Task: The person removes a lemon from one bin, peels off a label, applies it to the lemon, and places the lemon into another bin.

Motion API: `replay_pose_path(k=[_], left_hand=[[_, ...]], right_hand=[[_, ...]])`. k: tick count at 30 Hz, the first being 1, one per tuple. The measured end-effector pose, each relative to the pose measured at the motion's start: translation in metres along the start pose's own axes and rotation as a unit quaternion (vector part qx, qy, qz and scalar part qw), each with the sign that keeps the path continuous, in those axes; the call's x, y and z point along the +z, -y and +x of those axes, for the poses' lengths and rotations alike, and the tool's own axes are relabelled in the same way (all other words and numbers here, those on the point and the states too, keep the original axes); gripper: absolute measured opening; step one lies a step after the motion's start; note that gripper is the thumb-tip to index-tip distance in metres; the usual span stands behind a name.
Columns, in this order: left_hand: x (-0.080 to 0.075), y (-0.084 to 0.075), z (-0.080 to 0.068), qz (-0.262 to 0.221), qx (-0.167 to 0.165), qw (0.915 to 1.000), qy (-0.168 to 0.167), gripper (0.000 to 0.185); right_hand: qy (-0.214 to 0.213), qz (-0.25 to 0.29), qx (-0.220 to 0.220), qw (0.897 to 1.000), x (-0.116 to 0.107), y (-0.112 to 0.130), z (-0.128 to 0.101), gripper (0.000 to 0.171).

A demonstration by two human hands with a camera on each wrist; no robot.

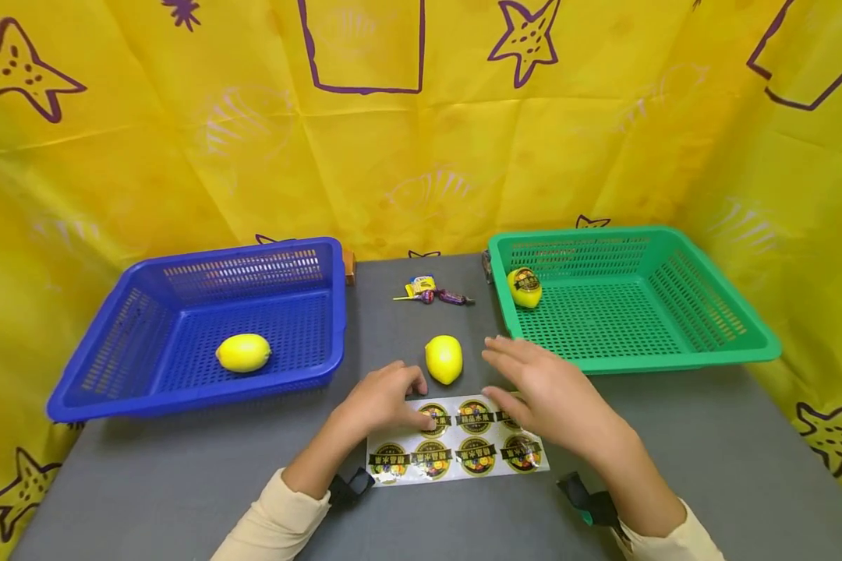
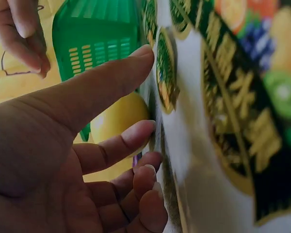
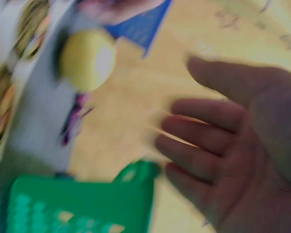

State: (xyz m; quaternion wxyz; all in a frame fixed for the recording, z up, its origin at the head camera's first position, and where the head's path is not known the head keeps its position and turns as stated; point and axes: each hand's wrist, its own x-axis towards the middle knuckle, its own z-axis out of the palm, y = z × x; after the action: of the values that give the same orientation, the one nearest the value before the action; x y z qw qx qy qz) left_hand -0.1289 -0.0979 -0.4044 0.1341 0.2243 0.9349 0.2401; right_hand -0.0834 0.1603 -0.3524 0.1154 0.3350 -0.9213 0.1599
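My left wrist view shows the left hand (image 2: 63, 160) fingertips pressing flat on the sticker sheet (image 2: 223, 121); the head view hides this contact. The sheet (image 1: 456, 440) is glossy white with round fruit labels, long axis left-right, just before the lemon (image 1: 443, 358). My right hand (image 1: 550, 393) hovers, fingers spread, holding nothing.

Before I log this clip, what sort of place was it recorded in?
Probably a staged tabletop recording booth, not a real shop: a grey table enclosed by a yellow starfish-print cloth, with a blue basket, a green basket and a sticker sheet laid out for labelling lemons.
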Motion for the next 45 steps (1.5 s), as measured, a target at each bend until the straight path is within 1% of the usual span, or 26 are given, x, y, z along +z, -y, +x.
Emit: replay_pose_path(k=[2, 4, 6, 8, 10, 12, 15, 17, 19, 25, 28, 31, 39, 43, 45], left_hand=[[0.002, -0.002, -0.001, 0.007, 0.006, 1.0000, -0.003, 0.041], [0.004, -0.004, -0.001, 0.012, 0.007, 0.9999, -0.003, 0.041], [0.006, -0.004, -0.001, 0.019, 0.006, 0.9998, 0.001, 0.041], [0.008, -0.005, -0.002, 0.022, 0.005, 0.9997, 0.004, 0.041], [0.009, -0.005, -0.003, 0.024, 0.006, 0.9997, 0.004, 0.042], [0.010, -0.005, -0.003, 0.023, 0.008, 0.9997, 0.003, 0.041], [0.011, -0.004, -0.003, 0.020, 0.013, 0.9997, 0.002, 0.041], [0.011, -0.004, -0.003, 0.017, 0.017, 0.9997, 0.001, 0.040], [0.011, -0.003, -0.003, 0.015, 0.019, 0.9997, -0.001, 0.040], [0.012, -0.004, -0.005, 0.008, 0.020, 0.9998, 0.004, 0.038], [0.012, -0.004, -0.004, 0.002, 0.019, 0.9998, 0.004, 0.039], [0.012, -0.005, -0.003, -0.001, 0.015, 0.9999, 0.004, 0.041], [0.012, -0.004, -0.002, 0.009, 0.018, 0.9998, 0.004, 0.038], [0.012, -0.005, -0.002, 0.006, 0.031, 0.9995, 0.005, 0.037], [0.011, -0.005, -0.002, -0.005, 0.041, 0.9991, 0.008, 0.037]], right_hand=[[0.048, -0.009, -0.016, 0.999, -0.002, 0.010, -0.002, 0.045], [0.093, -0.029, -0.015, 0.995, 0.000, 0.018, -0.003, 0.047], [0.117, -0.054, -0.006, 0.992, 0.004, 0.024, -0.004, 0.053], [0.125, -0.067, 0.001, 0.990, 0.010, 0.027, -0.003, 0.059], [0.143, -0.048, 0.006, 0.989, 0.017, 0.029, -0.005, 0.065], [0.175, -0.017, 0.009, 0.984, 0.025, 0.030, -0.007, 0.070], [0.235, 0.027, 0.028, 0.971, 0.036, 0.031, -0.013, 0.077], [0.256, 0.031, 0.035, 0.966, 0.042, 0.030, -0.016, 0.079], [0.257, 0.021, 0.032, 0.966, 0.046, 0.028, -0.018, 0.077], [0.229, -0.018, 0.006, 0.973, 0.048, 0.024, -0.017, 0.063], [0.216, -0.027, -0.004, 0.976, 0.048, 0.021, -0.016, 0.060], [0.208, -0.028, -0.009, 0.978, 0.049, 0.020, -0.016, 0.060], [0.198, -0.029, -0.016, 0.980, 0.049, 0.019, -0.015, 0.059], [0.193, -0.029, -0.020, 0.981, 0.051, 0.019, -0.015, 0.059], [0.190, -0.029, -0.021, 0.981, 0.051, 0.019, -0.015, 0.058]])
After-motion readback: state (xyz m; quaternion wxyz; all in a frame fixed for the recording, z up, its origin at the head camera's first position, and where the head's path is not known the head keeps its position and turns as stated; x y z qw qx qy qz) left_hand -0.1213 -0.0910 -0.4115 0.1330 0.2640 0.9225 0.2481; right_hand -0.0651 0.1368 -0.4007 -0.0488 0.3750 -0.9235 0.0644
